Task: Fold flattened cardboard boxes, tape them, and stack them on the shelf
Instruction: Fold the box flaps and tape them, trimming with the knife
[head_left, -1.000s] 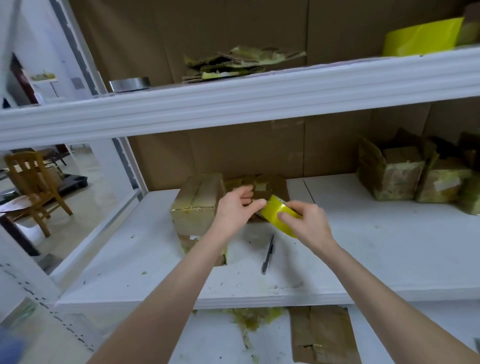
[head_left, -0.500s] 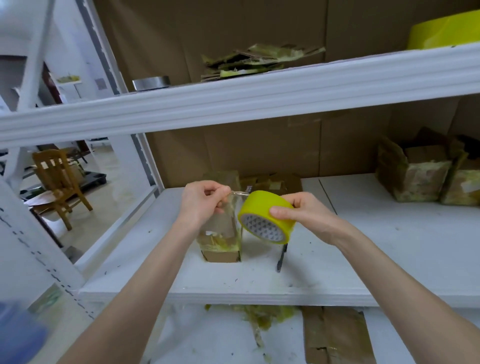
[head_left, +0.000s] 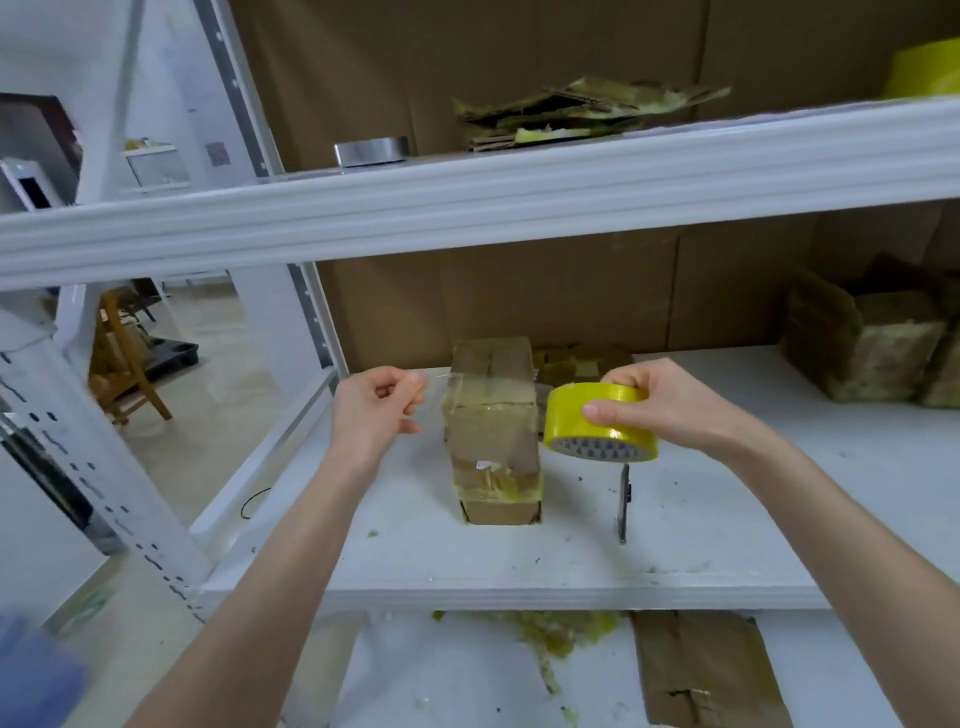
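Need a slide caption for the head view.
Left hand pinches the tape end while right hand grips the yellow tape roll beside a cardboard box.

Wooden chair (head_left: 120, 358), glossy pale floor (head_left: 228, 387)

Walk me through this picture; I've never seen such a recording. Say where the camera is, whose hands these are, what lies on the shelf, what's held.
No machine here: a person wears one wide-angle camera on the head, looking down at their own bare hands. The right hand grips a yellow roll of sticky tape; the left hand pinches the tape's clear free end, stretched in front of a folded brown cardboard box standing on the white shelf board. A black pen lies beside the box, and more cardboard boxes sit far right. Flattened cardboard rests on the shelf above.
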